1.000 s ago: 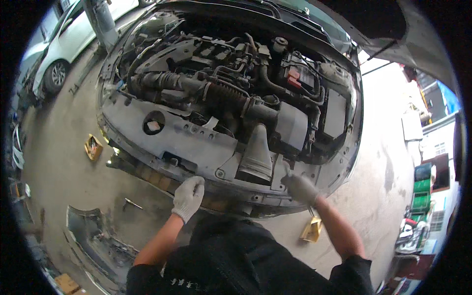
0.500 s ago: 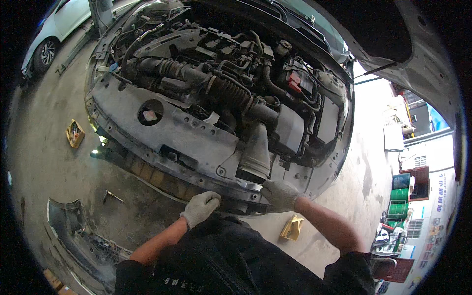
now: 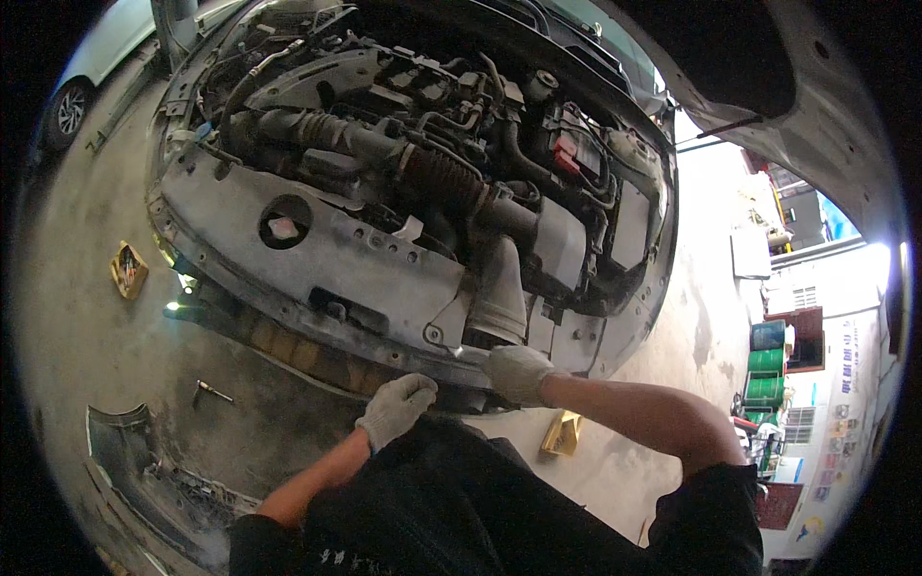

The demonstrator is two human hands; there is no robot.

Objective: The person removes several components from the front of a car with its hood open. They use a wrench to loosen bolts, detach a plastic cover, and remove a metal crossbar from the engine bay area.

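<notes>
My left hand [image 3: 399,408], in a white knit glove, has its fingers curled at the lower front edge of the car's front crossmember [image 3: 370,357]; what they hold, if anything, is hidden. My right hand [image 3: 519,374], gloved too, is closed on the upper edge just below the grey intake duct [image 3: 499,278]. A small silver glint shows left of its fingers; what it grips is unclear. Behind them lie the grey radiator cover [image 3: 230,202] with a round hole, the air box [image 3: 559,245] and the dark engine bay, with a red terminal cover [image 3: 565,152] on the battery.
The raised hood [image 3: 759,86] overhangs the right. On the floor are two tool trays [image 3: 128,269] [image 3: 560,434], a slender tool [image 3: 213,392] and a removed body panel [image 3: 120,446]. A white car [image 3: 110,43] stands back left; green drums [image 3: 765,365] line the right side.
My right hand has moved left and down to the duct's mouth; the silver tool seen in it earlier is now mostly hidden. My left hand has shifted right along the edge. The view has shifted.
</notes>
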